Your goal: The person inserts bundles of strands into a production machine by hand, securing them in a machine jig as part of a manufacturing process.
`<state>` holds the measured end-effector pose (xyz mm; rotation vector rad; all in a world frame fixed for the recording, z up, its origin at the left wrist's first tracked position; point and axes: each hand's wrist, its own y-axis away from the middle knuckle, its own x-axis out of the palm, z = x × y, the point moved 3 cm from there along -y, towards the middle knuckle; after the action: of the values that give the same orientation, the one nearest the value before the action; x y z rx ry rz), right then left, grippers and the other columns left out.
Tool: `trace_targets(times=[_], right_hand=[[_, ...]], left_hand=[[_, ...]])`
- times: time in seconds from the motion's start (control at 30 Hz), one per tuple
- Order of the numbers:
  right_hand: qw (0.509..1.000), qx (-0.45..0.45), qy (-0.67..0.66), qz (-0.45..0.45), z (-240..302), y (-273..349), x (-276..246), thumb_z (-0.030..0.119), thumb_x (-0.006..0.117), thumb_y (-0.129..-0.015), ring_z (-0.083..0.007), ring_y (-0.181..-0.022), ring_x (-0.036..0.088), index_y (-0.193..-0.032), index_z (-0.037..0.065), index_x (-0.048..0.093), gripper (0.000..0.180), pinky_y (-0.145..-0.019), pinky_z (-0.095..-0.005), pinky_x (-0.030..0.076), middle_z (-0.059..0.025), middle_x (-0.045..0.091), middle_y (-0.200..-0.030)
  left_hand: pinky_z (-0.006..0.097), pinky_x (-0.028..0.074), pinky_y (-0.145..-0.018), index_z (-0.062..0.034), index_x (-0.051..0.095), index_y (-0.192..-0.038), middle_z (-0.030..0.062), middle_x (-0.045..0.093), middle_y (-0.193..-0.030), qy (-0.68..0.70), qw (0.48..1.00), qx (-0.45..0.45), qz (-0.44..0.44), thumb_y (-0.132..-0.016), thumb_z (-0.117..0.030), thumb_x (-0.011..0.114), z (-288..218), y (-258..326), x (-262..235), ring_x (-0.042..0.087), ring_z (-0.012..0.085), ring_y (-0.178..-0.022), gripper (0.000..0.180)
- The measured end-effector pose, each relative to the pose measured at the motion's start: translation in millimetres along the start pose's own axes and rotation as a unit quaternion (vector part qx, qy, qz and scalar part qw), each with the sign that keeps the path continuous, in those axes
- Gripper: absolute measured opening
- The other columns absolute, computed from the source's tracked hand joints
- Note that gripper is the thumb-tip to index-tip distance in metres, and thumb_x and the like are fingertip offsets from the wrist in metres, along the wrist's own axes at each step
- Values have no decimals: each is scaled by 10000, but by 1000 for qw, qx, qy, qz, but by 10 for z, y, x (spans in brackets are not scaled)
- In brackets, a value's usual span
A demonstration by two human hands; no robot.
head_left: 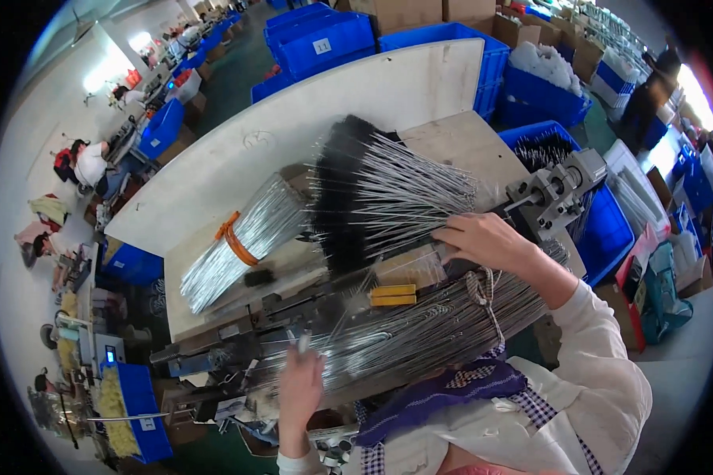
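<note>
My right hand (483,241) rests on the wire stems of a fanned bunch of black-tipped wire brushes (372,194) lying on the wooden bench (459,142), fingers curled over the stems. My left hand (299,384) is lower down, pinching one thin wire between its fingertips, just above a long bundle of bare wires (420,324) tied with cord. Another bundle of silver wires with an orange band (242,237) lies to the left on the bench.
A metal machine fixture (558,194) stands at the bench's right end. A white curved board (293,127) backs the bench. Blue crates (325,39) stand behind and a blue crate (606,229) to the right. Other people work at stations far left.
</note>
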<state>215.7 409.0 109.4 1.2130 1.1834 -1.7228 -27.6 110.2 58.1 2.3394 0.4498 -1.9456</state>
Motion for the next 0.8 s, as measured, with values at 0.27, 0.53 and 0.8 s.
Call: trace_targets(times=[0.27,0.53,0.8], right_hand=[[990,-110,89,-18,153,163,204,137,589,-753,-164,-742,550,-1077,79,581,330,-552,-277,494,-18,508,-773],[996,-86,23,-11,327,153,158,97,615,-672,-184,-654,566,-1044,53,623,375,-508,-309,482,-24,519,-691],[978,163,106,70,-987,-884,112,109,574,-806,-270,-832,658,-1004,82,626,207,-633,-408,537,-109,625,-858]], left_hand=[[187,224,-399,-39,477,-803,73,442,-939,864,443,-193,139,-987,-284,483,-730,-272,97,339,72,-507,306],[211,259,-362,-58,516,-791,110,480,-764,971,226,-74,-36,-959,-207,499,20,111,-291,357,55,-386,225],[279,387,-508,7,665,-939,6,571,-671,190,967,-106,129,-892,-181,609,213,-3,530,495,128,-528,201]])
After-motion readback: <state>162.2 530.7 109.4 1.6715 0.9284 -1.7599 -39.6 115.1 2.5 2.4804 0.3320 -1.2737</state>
